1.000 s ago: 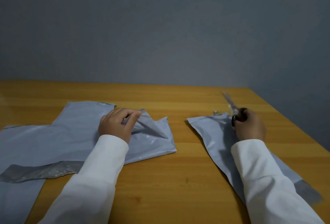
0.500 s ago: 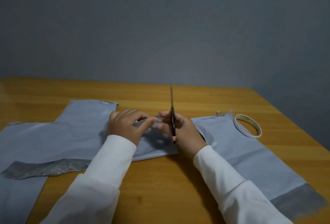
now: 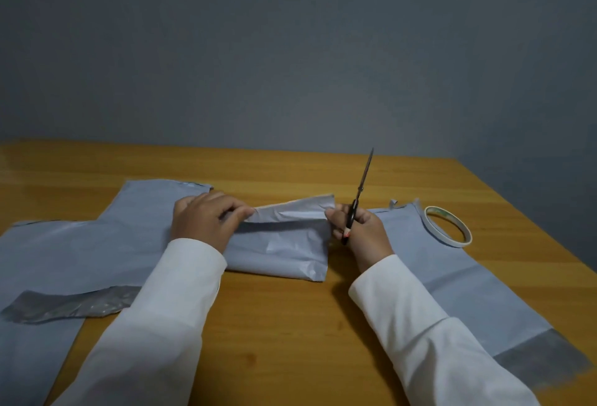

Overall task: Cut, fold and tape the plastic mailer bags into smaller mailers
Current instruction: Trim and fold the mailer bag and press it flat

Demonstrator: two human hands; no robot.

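I'm holding the folded bag [image 3: 281, 244] mid-surface, left hand [image 3: 203, 221] pinching its raised flap [image 3: 290, 211], right hand [image 3: 358, 228] clamped on the scissors [image 3: 357, 202] and pinching the flap's other corner. I'd keep it taut before cutting.

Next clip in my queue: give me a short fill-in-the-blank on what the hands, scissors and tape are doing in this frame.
1. The right hand holds black-handled ____ with the blades pointing up and away.
2. Both hands pinch the raised top flap of the folded mailer; the left hand grips its ____ end.
3. The tape roll lies flat on the table, to the ____ of the right hand.

Missing words: scissors; left; right
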